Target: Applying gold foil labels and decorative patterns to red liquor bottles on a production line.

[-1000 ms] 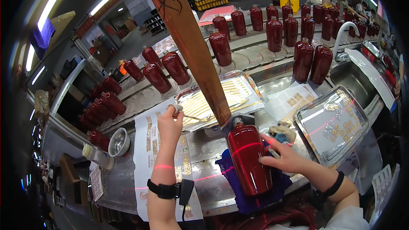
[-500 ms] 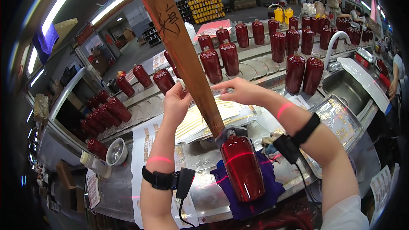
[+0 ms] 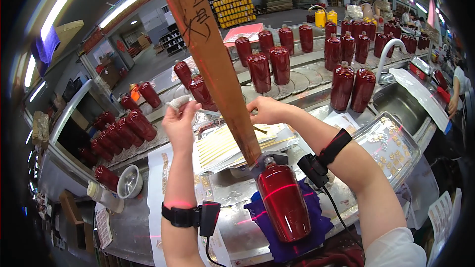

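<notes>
My left hand (image 3: pixel 179 121) is closed, pinching a small greyish-white wad (image 3: pixel 179 103) up over the table's far side. A thin pale strip (image 3: pixel 210 113) runs from near those fingers toward the wooden board (image 3: pixel 217 54). Just right of the board, my right hand (image 3: pixel 267 111) has its fingers curled; the tips are partly hidden, and I cannot make out what they hold. Below both hands lie white sheets with gold strips (image 3: pixel 222 146). Nearer me, a glossy dark-red bottle (image 3: pixel 283 202) lies tilted on a purple cloth (image 3: pixel 316 222), its neck at the board's foot.
Several red bottles (image 3: pixel 260 72) stand on the conveyor (image 3: pixel 302 81) beyond. To the right are a tray with gold decals (image 3: pixel 391 151) and a sink (image 3: pixel 403 101). A metal bowl (image 3: pixel 130 182) and a squeeze bottle (image 3: pixel 105 197) stand left. Laser lines cross the table.
My left hand has moved left with the wad, away from the board. The right hand has drawn in closer to the board, its pointing finger now curled. The view has shifted slightly.
</notes>
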`<move>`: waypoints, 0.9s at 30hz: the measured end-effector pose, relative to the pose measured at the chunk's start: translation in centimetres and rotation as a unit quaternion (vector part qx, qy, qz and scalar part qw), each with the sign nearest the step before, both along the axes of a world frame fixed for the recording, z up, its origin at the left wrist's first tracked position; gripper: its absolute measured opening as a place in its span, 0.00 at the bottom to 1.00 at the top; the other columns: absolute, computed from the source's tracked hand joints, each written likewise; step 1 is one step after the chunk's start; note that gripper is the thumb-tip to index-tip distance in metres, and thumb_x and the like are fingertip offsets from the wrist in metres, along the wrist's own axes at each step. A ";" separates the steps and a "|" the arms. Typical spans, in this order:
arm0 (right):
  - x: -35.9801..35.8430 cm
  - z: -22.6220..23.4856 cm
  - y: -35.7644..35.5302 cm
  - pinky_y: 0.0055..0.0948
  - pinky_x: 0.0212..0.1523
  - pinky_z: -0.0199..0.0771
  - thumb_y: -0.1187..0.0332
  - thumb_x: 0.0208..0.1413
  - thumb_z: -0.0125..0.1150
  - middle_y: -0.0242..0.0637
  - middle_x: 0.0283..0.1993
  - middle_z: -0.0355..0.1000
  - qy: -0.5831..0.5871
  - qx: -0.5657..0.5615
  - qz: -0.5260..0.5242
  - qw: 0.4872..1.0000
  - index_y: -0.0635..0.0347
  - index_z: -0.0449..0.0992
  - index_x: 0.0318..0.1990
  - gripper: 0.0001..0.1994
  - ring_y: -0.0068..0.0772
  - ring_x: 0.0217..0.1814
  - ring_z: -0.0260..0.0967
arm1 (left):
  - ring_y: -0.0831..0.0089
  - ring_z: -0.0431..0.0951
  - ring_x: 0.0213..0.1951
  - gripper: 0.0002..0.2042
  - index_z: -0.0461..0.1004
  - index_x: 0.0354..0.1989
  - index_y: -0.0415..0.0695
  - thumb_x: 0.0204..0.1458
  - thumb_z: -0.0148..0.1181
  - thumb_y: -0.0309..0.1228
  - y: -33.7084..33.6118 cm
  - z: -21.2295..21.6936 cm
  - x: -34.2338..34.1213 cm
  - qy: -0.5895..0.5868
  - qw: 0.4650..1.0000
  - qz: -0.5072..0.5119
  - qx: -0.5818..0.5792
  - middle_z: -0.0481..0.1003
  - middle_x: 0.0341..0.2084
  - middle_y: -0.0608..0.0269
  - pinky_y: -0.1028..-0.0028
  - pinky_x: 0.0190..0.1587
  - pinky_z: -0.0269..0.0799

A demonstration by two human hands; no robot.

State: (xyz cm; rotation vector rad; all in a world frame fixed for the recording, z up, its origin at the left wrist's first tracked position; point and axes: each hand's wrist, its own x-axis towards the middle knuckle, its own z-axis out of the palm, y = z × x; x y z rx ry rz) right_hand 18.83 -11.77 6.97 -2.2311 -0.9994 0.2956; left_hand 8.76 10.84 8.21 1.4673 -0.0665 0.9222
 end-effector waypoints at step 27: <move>-4.3 1.9 -10.1 0.43 0.50 0.70 0.66 0.50 0.59 0.43 0.45 0.70 -0.187 -0.021 -0.162 0.969 0.47 0.77 0.47 0.15 0.46 0.51 0.69 | 0.83 0.78 0.39 0.12 0.73 0.49 0.45 0.56 0.60 0.24 0.3 5.9 -11.9 0.068 0.993 0.034 0.095 0.78 0.39 0.67 0.86 0.38 0.70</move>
